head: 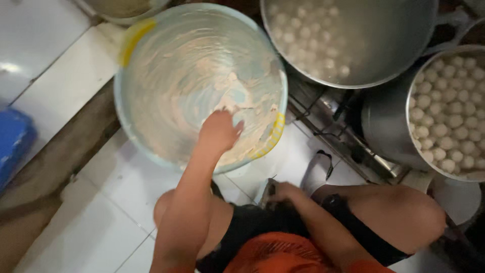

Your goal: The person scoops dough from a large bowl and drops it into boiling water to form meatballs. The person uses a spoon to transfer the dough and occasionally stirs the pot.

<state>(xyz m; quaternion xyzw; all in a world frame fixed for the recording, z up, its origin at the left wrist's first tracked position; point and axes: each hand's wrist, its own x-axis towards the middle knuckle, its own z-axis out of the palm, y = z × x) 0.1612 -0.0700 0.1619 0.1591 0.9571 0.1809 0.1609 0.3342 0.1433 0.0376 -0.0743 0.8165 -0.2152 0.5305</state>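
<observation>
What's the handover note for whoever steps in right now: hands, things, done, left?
Left hand: inside the large light-blue basin, fingers on the paste smeared over its wall.
Right hand: low by the knees, on a small dark object; grip unclear.
Basin sits on the white tiled floor, tilted toward the person.
Done: basin nearly emptied; two metal pots on the stove hold many pale balls.
Left: thin paste coats the basin wall.

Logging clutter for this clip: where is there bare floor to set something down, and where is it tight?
Free: white tiles between the basin and the left knee, and tiles at upper left beside the blue object. Crowded: the right, where two pots of white balls sit on the burner frame.
</observation>
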